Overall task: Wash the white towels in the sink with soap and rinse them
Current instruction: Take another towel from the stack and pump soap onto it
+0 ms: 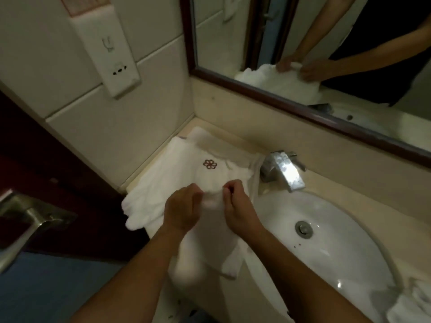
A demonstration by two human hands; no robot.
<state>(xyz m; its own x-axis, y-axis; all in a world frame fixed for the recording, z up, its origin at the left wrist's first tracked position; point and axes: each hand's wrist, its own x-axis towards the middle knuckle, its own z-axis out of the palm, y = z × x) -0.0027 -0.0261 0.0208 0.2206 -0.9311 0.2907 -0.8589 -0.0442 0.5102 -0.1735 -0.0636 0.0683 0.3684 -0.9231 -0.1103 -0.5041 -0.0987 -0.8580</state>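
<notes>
**White towels heaped beside the basin**

The white towels (186, 164) lie piled on the tabletop left of the sink (326, 229), the top one showing a small reddish flower emblem (210, 163). One rumpled towel (210, 248) droops over the front edge. The white oval sink holds none.

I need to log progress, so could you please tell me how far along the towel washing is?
Nothing looks washed yet: the sink basin looks dry and no water runs from the faucet. In hand: the left hand and right hand pinch a white towel above the towel pile on the counter. Soaping and rinsing all remain.
</notes>
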